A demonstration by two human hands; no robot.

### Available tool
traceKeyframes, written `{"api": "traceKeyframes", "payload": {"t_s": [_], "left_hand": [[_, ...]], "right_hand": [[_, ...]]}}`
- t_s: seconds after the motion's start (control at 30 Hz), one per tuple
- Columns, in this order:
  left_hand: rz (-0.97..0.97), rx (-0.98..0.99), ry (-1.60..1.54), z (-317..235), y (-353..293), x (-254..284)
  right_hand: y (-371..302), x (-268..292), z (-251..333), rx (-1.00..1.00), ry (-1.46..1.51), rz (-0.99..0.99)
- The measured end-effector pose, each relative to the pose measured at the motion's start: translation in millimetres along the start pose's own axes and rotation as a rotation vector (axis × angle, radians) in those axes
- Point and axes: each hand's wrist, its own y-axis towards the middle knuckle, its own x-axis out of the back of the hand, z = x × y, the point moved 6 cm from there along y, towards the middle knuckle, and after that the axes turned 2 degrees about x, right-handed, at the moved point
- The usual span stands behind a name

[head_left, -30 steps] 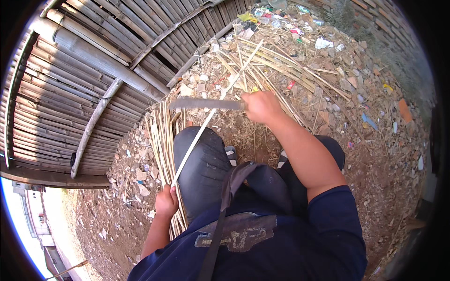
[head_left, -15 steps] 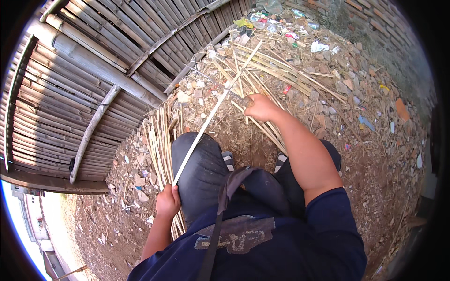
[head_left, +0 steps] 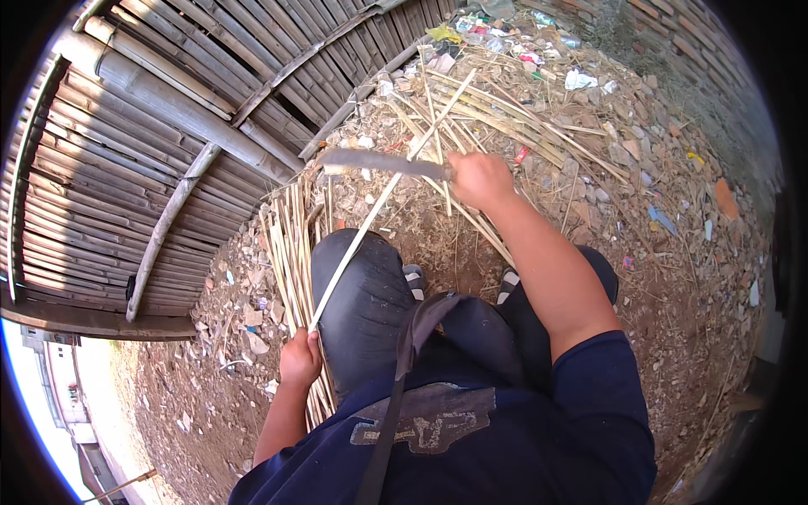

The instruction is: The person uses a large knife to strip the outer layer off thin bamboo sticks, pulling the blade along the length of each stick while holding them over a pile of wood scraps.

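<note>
My left hand (head_left: 300, 358) is closed around the near end of a long pale bamboo strip (head_left: 364, 227). The strip slants up and away to the right, passing over my left knee. In my right hand (head_left: 481, 180) is the handle of a machete (head_left: 383, 162), its blade pointing left. The blade lies across the strip's upper part; whether it touches the strip I cannot tell. Beside my left leg lies a bundle of similar bamboo strips (head_left: 290, 252), partly behind my left hand and forearm.
More bamboo strips (head_left: 497, 126) lie crossed on the stony ground ahead. A bamboo-slat wall (head_left: 194, 118) with poles stands at the left. Scattered litter (head_left: 526, 57) lies at the far end, near a brick wall (head_left: 682, 38). Broken stones and brick bits cover the ground at right.
The machete blade has come into a flatter, broader view across the strip, pointing left. My right hand has shifted slightly right. My left hand keeps its hold on the strip.
</note>
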Motion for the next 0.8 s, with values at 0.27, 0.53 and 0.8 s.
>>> {"api": "traceKeyframes", "payload": {"t_s": [0.27,0.53,0.8], "left_hand": [[0.024,0.039,0.028,9,6,1],[-0.225,-0.209,-0.100,-45,26,44],[-0.088,0.058,-0.123,-30,21,16]], "right_hand": [[7,16,-14,-0.113,0.087,-0.133],[-3,29,-7,-0.005,0.032,-0.275],[-3,20,6,-0.003,0.081,-0.209]]}}
